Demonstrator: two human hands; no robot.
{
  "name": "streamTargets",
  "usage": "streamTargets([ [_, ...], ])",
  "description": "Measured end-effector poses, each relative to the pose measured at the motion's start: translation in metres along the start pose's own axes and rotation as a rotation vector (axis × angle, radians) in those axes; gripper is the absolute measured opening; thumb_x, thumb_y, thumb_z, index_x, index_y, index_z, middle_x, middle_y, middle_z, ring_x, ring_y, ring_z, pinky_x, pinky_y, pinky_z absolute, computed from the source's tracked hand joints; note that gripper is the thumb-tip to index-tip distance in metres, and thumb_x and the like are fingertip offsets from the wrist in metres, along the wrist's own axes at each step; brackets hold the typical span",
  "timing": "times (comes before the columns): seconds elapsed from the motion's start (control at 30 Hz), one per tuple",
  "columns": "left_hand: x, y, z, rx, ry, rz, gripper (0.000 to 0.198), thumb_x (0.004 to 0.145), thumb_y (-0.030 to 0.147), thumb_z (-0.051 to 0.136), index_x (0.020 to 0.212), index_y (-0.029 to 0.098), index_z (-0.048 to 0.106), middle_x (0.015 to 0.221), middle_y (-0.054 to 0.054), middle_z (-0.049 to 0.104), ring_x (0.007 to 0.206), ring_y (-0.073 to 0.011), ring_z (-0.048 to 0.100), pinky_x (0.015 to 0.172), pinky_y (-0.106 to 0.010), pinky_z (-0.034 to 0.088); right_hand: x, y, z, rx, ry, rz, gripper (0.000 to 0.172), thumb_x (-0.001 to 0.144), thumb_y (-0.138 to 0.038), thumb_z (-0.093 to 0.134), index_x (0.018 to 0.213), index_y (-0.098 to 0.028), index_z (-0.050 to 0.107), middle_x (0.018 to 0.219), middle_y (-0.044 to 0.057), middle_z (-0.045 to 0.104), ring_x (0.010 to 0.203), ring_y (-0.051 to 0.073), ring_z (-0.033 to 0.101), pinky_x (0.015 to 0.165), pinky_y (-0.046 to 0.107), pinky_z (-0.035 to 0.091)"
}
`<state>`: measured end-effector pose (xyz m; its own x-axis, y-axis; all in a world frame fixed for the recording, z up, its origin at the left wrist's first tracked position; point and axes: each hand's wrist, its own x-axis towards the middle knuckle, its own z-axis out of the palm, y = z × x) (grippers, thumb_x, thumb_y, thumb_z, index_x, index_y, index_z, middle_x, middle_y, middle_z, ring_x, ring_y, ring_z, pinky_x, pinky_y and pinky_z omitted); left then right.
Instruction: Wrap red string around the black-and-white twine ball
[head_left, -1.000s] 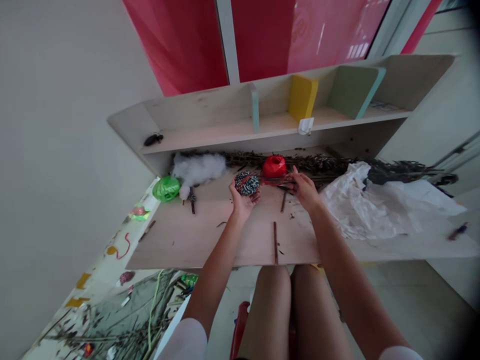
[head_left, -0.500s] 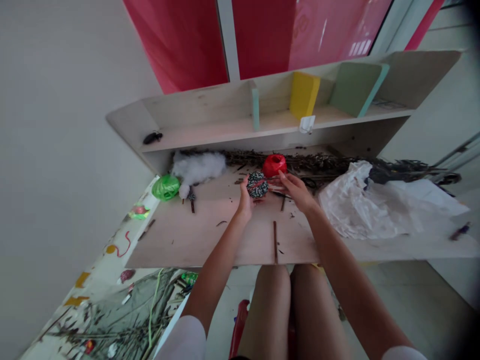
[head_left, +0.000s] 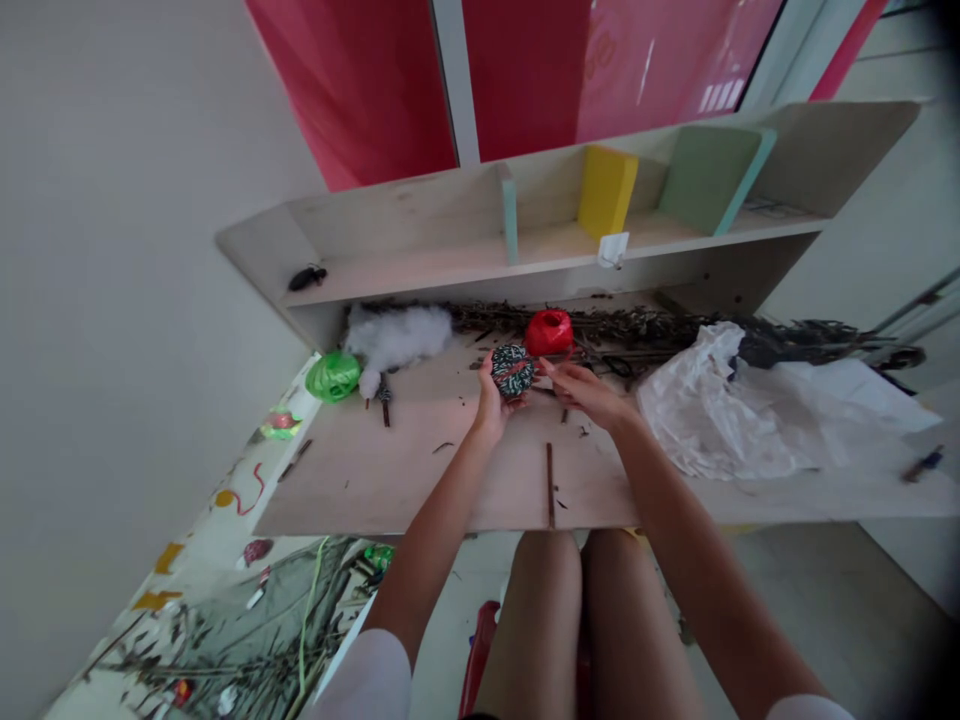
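A round dark-and-white bundle (head_left: pixel 513 372) with a red strand across it rests in my left hand (head_left: pixel 492 398), whose fingers wrap its left side and underside. My right hand (head_left: pixel 581 390) is just right of the bundle, thumb and fingertips pinched together. A red strand seems to run near those fingertips; what they hold is too small to make out. Behind both hands sits a ball of red plastic twine (head_left: pixel 548 332).
White stuffing (head_left: pixel 401 335) and green twine (head_left: pixel 333 376) lie at the left. Dry twigs (head_left: pixel 637 325) line the desk's back. Crumpled white plastic (head_left: pixel 697 410) covers the right side. One brown stick (head_left: pixel 550 485) lies near the front edge.
My right hand has moved slightly down and left, and its spread fingers have closed together beside the bundle. My left hand still holds the bundle in nearly the same place.
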<state>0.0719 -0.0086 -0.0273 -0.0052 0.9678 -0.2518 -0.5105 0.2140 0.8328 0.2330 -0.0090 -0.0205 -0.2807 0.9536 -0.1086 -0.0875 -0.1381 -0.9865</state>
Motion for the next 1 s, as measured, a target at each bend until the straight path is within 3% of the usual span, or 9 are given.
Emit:
streamTargets([
  [0.27, -0.001, 0.004, -0.001, -0.013, 0.034, 0.023, 0.051, 0.089, 0.055, 0.029, 0.134, 0.032, 0.04, 0.082, -0.003, 0.062, 0.049, -0.0088, 0.051, 0.043, -0.016, 0.035, 0.001, 0.001, -0.016, 0.221, -0.177, -0.053, 0.04, 0.07, -0.052, 0.072, 0.064, -0.016, 0.054, 0.047, -0.01, 0.018, 0.041, 0.002, 0.012, 0.038, 0.02, 0.007],
  [0.5, -0.001, 0.002, -0.001, 0.047, -0.023, 0.001, 0.052, 0.087, 0.056, 0.034, 0.134, 0.035, 0.041, 0.092, -0.004, 0.065, 0.047, -0.0083, 0.049, 0.04, -0.017, 0.032, 0.004, 0.001, -0.019, 0.343, -0.077, -0.079, 0.037, 0.074, -0.05, 0.069, 0.067, -0.018, 0.052, 0.052, -0.01, 0.015, 0.042, 0.003, 0.011, 0.036, 0.018, 0.011],
  [0.67, -0.004, 0.005, 0.001, 0.001, -0.055, -0.038, 0.052, 0.088, 0.057, 0.033, 0.133, 0.034, 0.041, 0.084, -0.003, 0.065, 0.046, -0.0094, 0.051, 0.037, -0.017, 0.032, 0.005, 0.0, -0.02, 0.37, -0.061, -0.072, 0.035, 0.072, -0.049, 0.071, 0.071, -0.018, 0.055, 0.051, -0.01, 0.015, 0.042, 0.003, 0.011, 0.035, 0.017, 0.013],
  [0.83, -0.007, 0.014, 0.003, -0.122, -0.095, -0.182, 0.063, 0.084, 0.067, 0.029, 0.109, 0.017, 0.059, 0.068, -0.006, 0.061, 0.044, -0.0098, 0.05, 0.033, -0.017, 0.031, 0.006, 0.002, -0.017, 0.379, -0.063, -0.069, 0.034, 0.067, -0.044, 0.076, 0.071, -0.019, 0.055, 0.051, -0.01, 0.02, 0.042, 0.003, 0.013, 0.035, 0.016, 0.011],
  [1.0, -0.011, 0.022, 0.002, -0.264, -0.118, -0.261, 0.059, 0.085, 0.066, 0.027, 0.097, 0.017, 0.058, 0.059, -0.004, 0.055, 0.042, -0.0098, 0.047, 0.03, -0.015, 0.025, 0.007, 0.003, -0.014, 0.406, -0.034, -0.033, 0.034, 0.063, -0.042, 0.079, 0.076, -0.019, 0.057, 0.052, -0.01, 0.025, 0.042, 0.003, 0.012, 0.035, 0.016, 0.01],
])
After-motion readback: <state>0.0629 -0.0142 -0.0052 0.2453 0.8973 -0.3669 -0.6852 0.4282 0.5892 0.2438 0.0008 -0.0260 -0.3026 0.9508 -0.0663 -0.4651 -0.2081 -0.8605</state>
